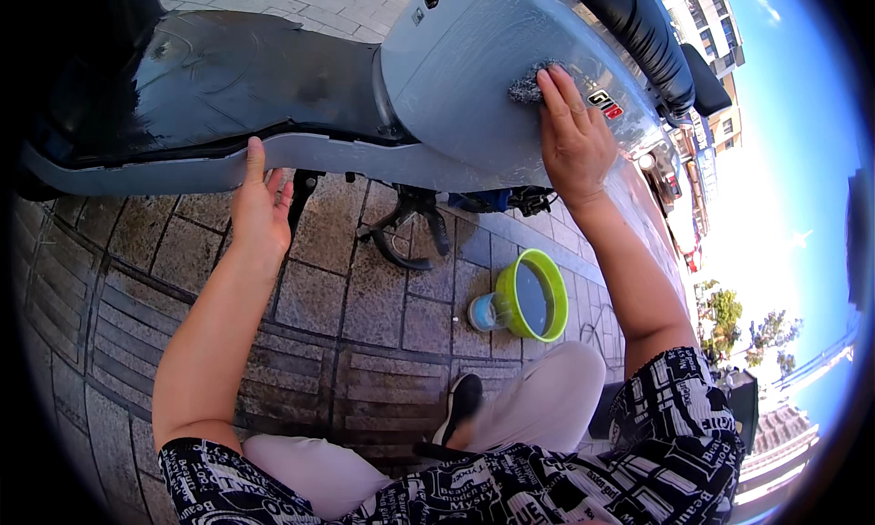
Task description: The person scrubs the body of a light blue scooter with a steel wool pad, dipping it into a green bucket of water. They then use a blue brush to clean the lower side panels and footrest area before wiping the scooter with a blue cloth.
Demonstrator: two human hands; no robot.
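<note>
A grey electric scooter stands side-on before me, its rear body panel (pixel 465 108) wet and streaked with suds. My right hand (pixel 577 135) presses a dark grey scouring pad (pixel 528 87) flat against that panel, beside a small emblem (pixel 606 104). Part of the pad is hidden under the fingers. At the left, my left hand (pixel 261 207) grips the grey side trim (pixel 328 157) of the footboard loosely. Its thumb lies on the outer face, and the fingers reach beneath the lower edge. A dark, wet footboard mat (pixel 239 81) lies above this trim.
A lime-green bucket (pixel 562 299) of greyish water stands on the paving (pixel 307 299), a clear cup with a blue label (pixel 484 313) beside it. The scooter's black stand (pixel 410 241) juts out below. Its padded black seat (pixel 636 26) is at upper right. My shoe (pixel 463 402) is near the bucket.
</note>
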